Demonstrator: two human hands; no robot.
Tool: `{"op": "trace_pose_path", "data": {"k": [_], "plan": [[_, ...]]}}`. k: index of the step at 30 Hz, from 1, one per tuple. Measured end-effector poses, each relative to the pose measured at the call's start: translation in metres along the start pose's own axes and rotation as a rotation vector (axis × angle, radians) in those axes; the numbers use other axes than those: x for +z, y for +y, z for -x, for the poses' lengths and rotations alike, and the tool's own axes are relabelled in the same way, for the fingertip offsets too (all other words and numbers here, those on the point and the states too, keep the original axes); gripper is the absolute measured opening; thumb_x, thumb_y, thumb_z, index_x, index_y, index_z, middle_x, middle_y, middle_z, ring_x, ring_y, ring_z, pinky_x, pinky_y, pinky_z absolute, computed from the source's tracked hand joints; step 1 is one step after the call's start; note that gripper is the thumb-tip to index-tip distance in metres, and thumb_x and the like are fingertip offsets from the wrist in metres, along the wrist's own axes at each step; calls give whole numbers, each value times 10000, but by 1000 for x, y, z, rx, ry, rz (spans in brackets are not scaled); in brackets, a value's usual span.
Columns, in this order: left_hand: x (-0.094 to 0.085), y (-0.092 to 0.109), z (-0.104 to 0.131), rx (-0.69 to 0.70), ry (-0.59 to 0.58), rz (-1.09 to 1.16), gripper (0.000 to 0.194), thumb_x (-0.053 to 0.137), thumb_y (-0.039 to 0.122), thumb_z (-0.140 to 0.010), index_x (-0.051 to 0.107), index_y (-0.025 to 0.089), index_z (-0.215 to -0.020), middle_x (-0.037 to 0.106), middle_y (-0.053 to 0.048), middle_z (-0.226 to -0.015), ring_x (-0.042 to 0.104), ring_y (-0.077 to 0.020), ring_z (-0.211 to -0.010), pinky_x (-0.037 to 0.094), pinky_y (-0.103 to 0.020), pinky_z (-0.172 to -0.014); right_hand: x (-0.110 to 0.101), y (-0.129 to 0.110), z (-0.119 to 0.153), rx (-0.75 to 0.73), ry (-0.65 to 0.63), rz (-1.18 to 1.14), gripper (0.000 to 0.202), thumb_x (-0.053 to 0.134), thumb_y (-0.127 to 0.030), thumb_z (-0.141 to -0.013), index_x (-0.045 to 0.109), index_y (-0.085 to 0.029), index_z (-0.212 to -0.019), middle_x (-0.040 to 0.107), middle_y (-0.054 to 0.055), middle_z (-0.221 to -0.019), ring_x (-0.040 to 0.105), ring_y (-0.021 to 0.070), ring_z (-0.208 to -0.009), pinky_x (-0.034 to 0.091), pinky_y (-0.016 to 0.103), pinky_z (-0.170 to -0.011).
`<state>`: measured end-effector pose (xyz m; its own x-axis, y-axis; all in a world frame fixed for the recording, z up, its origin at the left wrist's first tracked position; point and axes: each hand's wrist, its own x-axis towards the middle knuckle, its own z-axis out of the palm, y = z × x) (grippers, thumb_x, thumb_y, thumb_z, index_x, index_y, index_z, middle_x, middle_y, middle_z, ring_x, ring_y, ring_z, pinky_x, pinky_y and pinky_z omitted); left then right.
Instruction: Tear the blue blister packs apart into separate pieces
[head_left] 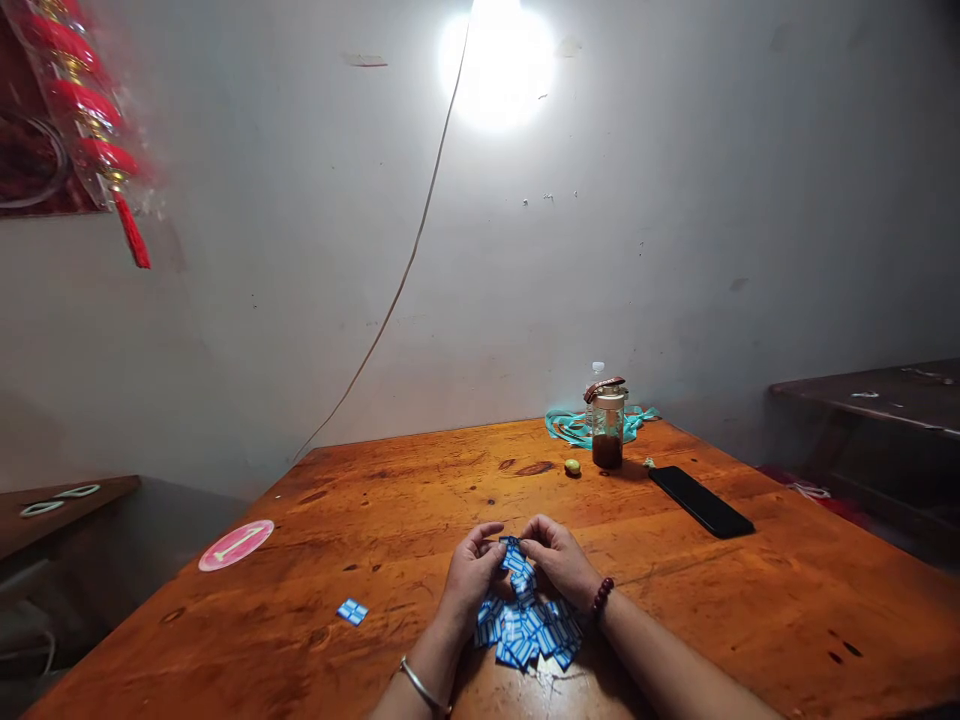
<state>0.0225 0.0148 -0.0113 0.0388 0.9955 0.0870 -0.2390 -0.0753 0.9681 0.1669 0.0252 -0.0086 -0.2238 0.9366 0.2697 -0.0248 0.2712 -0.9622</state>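
My left hand (472,575) and my right hand (561,562) meet over a heap of small blue-and-white rectangular pieces (525,630) near the front of the wooden table (420,500). Between the fingertips of both hands is one such blue-and-white piece (513,552), pinched from either side. Whether it is joined to the pieces just below it, I cannot tell. The heap lies loosely overlapped between my wrists. A separate blue-and-white piece (352,611) rests on the tabletop to the left, apart from the heap.
A black phone (701,501) lies at the right. Farther back stand a bottle of dark liquid (607,440), a small yellowish round thing (572,467) and turquoise straps (564,428). A pink round sign (237,546) is at the left edge. Behind rises a wall (300,250).
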Motion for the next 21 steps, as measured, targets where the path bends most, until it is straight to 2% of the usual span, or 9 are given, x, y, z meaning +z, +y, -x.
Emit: {"op": "trace_pose_path", "data": {"k": [2,6,13,17,21], "plan": [[0,0,0,39,32,-10,262,641,261,-605,508,172,-813,485,72,-502,424,-45,-399,314,-149,-397,0,-2,0,-10,-6,-3,92,538,-234,-677,480,-166,-656,460,-43,-588,412,84,-543,331,187,-489],[1,1,1,92,55,-66,145,603,212,-598,475,168,-650,483,70,-526,449,-48,-429,349,-147,-418,-1,-2,0,-9,2,-16,85,537,-226,-677,482,-164,-658,461,-41,-594,411,84,-549,336,190,-505],[3,-2,2,4,66,-123,22,469,194,-633,472,180,-650,462,72,-482,473,-79,-351,380,-183,-357,-2,5,-1,20,-10,-39,97,545,-243,-676,485,-168,-668,460,-48,-596,411,78,-534,327,182,-491],[5,-1,3,-37,49,-178,93,458,164,-621,532,162,-676,516,41,-503,504,-101,-381,405,-208,-374,-2,5,0,63,-31,-64,110,545,-258,-685,475,-172,-678,437,-59,-566,384,66,-488,299,172,-448],[4,-1,1,-48,42,-184,128,501,223,-649,568,145,-724,545,20,-517,509,-110,-391,396,-213,-376,-3,4,0,55,-33,-72,126,556,-268,-683,476,-170,-680,461,-53,-586,404,67,-512,323,171,-471]]}}
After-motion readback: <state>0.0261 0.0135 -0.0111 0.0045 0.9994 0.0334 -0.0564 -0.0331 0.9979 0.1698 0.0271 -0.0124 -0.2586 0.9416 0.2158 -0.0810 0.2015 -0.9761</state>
